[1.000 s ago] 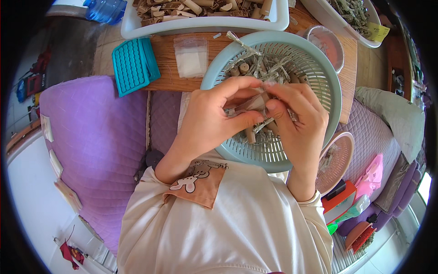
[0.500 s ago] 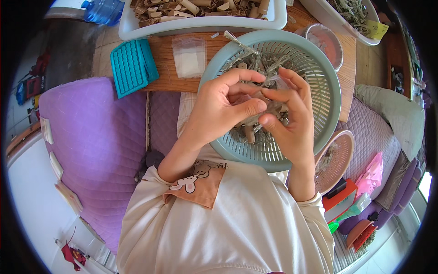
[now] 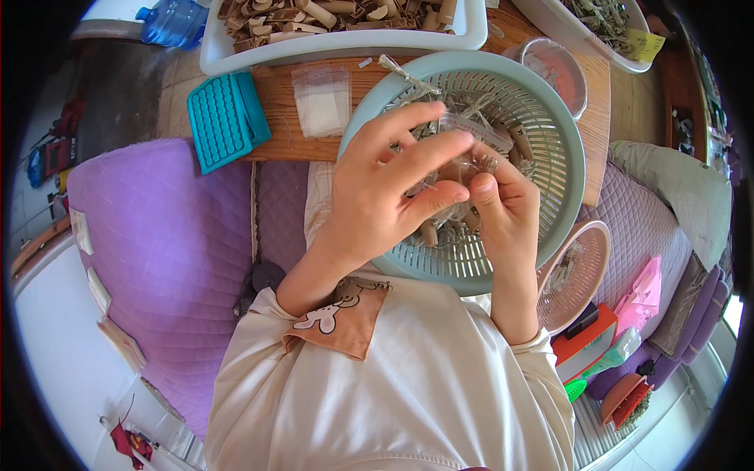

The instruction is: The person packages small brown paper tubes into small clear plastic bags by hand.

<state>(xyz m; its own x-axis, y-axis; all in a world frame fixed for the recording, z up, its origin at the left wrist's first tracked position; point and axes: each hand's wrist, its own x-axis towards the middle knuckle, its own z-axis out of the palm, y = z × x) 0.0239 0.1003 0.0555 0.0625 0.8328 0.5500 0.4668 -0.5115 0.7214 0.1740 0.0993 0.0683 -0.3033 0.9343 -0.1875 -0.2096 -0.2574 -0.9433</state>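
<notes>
A small clear zip bag [image 3: 469, 128] is between my hands, above the grey-green plastic basket [image 3: 572, 188]. Something brownish shows through its plastic, too covered by fingers to name. My right hand [image 3: 506, 206] pinches the bag's right side between thumb and fingers. At the bag's left, my left hand [image 3: 381, 177] has its thumb and fingers spread apart, fingertips close to the plastic; whether they touch it I cannot tell. Inside the basket lie dried grey-green plant bundles [image 3: 412, 78] and tan tube-like pieces [image 3: 518, 141].
On the wooden table [image 3: 279, 102] are a white tub [image 3: 345, 45] of tan pieces, a teal ridged mat [image 3: 224, 118], a stack of flat clear bags [image 3: 322, 102] and a round clear container [image 3: 554, 74]. A pink basket [image 3: 577, 275] stands at the right, beside an orange-red box [image 3: 589, 341].
My left fingers have spread and stretched out over the bag. My right hand has closed in a pinch, and more of the bag's zip edge shows. The view has shifted slightly.
</notes>
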